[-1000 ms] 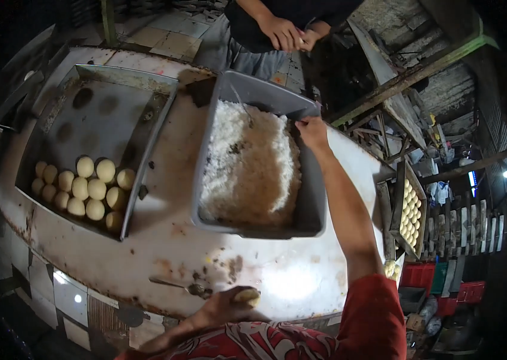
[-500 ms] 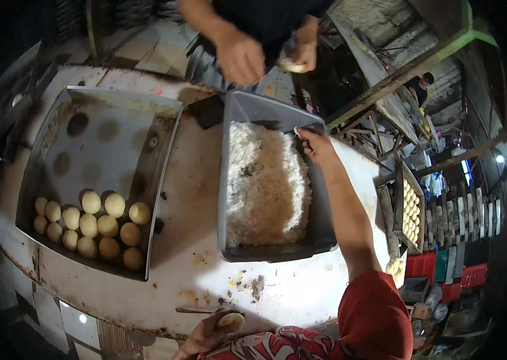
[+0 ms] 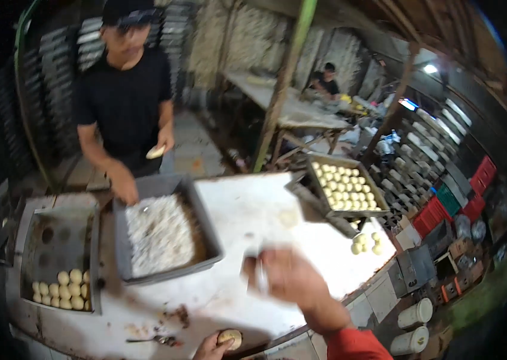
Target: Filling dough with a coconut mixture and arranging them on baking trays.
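My left hand (image 3: 209, 346) grips a round flattened piece of dough (image 3: 230, 339) at the lower edge. My right hand (image 3: 286, 276) is raised over the white table (image 3: 256, 204), right of the grey tub (image 3: 212, 245); motion blur hides what its closed fingers hold, perhaps something pale. The tub holds white, flaky filling (image 3: 157, 234) with brownish patches. At the left, a metal tray (image 3: 52, 246) has dough balls (image 3: 70, 290) in its near part. A spoon (image 3: 157, 339) lies on the table near my left hand.
Across the table a co-worker (image 3: 121, 96) reaches into the tub, holding dough in the other hand. A tray of dough balls (image 3: 342, 186) and loose balls (image 3: 366, 243) are at the right. A post (image 3: 283, 84), another person (image 3: 326, 84), crates (image 3: 430, 219) and white buckets (image 3: 414, 315) surround the table.
The view has tilted up and right. My right hand has left the tub's rim and moved rightward. The co-worker's hand has come down into the tub.
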A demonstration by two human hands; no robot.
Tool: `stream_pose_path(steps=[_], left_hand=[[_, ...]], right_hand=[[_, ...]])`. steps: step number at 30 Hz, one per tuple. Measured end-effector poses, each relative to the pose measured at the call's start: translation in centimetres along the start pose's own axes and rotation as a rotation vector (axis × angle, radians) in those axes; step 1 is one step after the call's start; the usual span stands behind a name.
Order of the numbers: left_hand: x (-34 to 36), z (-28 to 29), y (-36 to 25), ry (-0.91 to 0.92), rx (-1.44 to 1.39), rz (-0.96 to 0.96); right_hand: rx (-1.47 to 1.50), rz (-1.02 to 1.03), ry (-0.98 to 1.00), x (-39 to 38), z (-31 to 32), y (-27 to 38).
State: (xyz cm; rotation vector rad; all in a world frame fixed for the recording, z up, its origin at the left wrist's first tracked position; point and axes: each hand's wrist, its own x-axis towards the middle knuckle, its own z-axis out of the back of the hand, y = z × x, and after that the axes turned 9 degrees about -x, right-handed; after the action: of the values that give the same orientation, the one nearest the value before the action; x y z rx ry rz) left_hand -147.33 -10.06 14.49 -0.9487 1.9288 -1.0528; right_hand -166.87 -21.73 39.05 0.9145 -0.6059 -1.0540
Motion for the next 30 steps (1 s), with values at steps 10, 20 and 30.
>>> stream_pose_path(steps=[10,20,30], left_hand=[[6.2,-22.9,9.4,0.369,-0.494,0.449],[20.9,-45.7,21.8,0.672,0.389,0.452],[38.2,-71.1,20.8,0.654,0.139,0.664]], right_hand=[[1.329,-0.099,-0.72,-30.2,6.1,-17.6],[-0.287,-0.662,-1.428,-40.1,11.6,-41.6],[0.557,-0.774,-1.79,-53.0,38.3,-49.9]])
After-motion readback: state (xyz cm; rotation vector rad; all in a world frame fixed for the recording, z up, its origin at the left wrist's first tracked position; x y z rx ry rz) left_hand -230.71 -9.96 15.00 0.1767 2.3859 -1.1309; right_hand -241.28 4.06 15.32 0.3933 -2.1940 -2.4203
